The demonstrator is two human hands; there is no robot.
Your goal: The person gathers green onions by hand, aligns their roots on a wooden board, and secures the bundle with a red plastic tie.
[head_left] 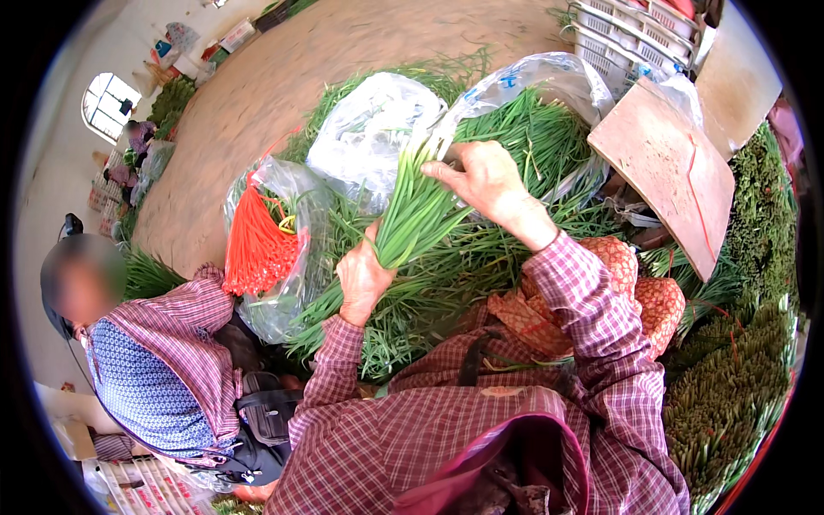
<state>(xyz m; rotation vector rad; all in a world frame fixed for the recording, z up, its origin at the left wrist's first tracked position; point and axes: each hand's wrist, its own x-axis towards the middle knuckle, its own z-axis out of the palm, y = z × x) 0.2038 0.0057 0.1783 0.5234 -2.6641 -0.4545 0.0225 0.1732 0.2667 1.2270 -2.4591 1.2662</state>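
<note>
A bunch of garlic chives (412,222) slants across the middle of the view, pale stem ends up and green leaves down. My left hand (365,273) is closed around its lower leafy part. At the upper right of the bunch, the thumb and curled fingers of my right hand (492,183) pinch its pale stems; some fingertips are hidden. Loose chives (463,277) lie heaped beneath both hands. Beyond my right hand, a clear plastic bag (566,74) holds more chives (534,129). Another crumpled plastic bag (380,122) sits behind the bunch.
Red ties (261,248) hang in a cluster over a clear bag (277,322) on the left. A co-worker (161,380) sits beside me there. At right are a tilted board (669,167), stacked white crates (631,45) and piled chive bundles (734,399). Patterned cloth (660,309) lies near my right arm.
</note>
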